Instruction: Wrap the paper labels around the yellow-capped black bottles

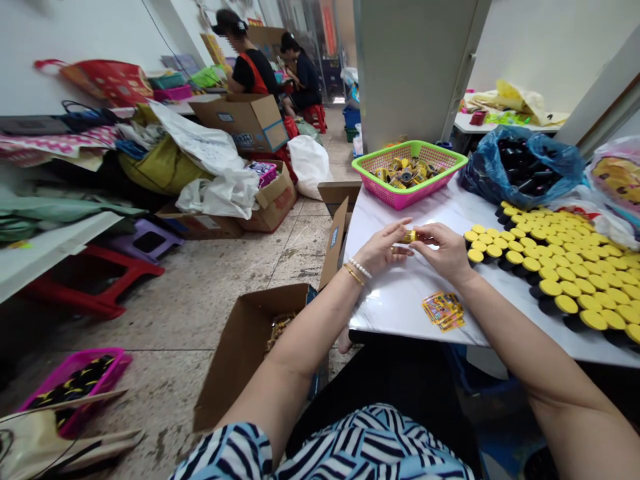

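We find no legible text. The printed cards (443,311) on the counter (395,300) and the label on the cardboard carton (231,117) carry print too small or blurred for us to read.

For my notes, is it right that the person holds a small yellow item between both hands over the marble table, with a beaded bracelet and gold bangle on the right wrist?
No: the head view shows the beaded bracelet and gold bangle on the left wrist. The left hand and right hand hold the yellow item over the marble table.
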### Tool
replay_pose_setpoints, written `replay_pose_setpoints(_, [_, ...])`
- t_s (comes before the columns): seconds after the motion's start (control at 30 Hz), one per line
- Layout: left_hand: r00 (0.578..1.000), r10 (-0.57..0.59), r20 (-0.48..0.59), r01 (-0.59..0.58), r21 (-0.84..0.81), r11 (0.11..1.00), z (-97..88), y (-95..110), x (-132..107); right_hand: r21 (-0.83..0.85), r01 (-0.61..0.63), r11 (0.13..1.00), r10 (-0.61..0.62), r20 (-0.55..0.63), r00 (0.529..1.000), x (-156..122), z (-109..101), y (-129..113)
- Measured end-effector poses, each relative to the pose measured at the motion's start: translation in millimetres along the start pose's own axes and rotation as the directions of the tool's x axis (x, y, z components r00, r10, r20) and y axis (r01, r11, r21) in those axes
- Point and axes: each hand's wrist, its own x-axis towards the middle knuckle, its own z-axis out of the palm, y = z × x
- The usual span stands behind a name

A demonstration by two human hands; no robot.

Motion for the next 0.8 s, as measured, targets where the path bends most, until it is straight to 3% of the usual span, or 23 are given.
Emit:
replay_pose_setpoints(0.07, [0.997, -0.055, -0.058, 0.054, -0.011, 0.998, -2.0, 0, 1, -0.012, 0.011, 1.000, -0.011, -0.031, 0.999, 1, -1, 3])
replay_pose_setpoints(0.13, [0.995, -0.033, -0.092, 0.035, 0.019, 0.999, -4.8, -1, 3, -0.032, 0.045, 0.998, -0.047, -0.048, 0.998, 1, -1, 5])
replay_pose_setpoints(0.27, [0.997, -0.007, -0.078, 0.016, 0.116, 0.993, -6.8, -2, 4, -0.078, 0.126, 0.989, -0.128, -0.021, 0.992, -2, 1, 7])
replay_pose_setpoints(0.33, [0.996, -0.026, -0.084, 0.039, 0.156, 0.987, -5.5, -1, 4, -0.067, 0.109, 0.992, -0.109, 0.003, 0.994, -4, 3, 9])
replay_pose_setpoints(0.47, [0.995, -0.032, -0.089, 0.047, 0.172, 0.984, -3.1, 0, 3, 0.153, -0.107, 0.982, 0.105, 0.024, 0.994, -5, 11, 12])
replay_pose_setpoints(0.53, [0.994, -0.073, -0.084, 0.087, 0.186, 0.979, -3.6, 1, 3, 0.302, -0.232, 0.925, 0.203, 0.125, 0.971, -2, 11, 12])
replay_pose_setpoints(0.6, [0.989, -0.128, -0.072, 0.141, 0.213, 0.967, -5.0, 0, 3, 0.410, -0.343, 0.845, 0.242, 0.280, 0.929, 1, 9, 10])
replay_pose_setpoints(0.67, [0.985, -0.162, -0.061, 0.172, 0.227, 0.959, -6.9, -1, 3, 0.465, -0.416, 0.782, 0.267, 0.353, 0.897, 3, 5, 7])
replay_pose_setpoints(0.8, [0.988, -0.156, -0.018, 0.157, 0.159, 0.975, -10.0, -1, 4, 0.518, -0.442, 0.732, 0.351, 0.270, 0.897, 3, 5, 4])
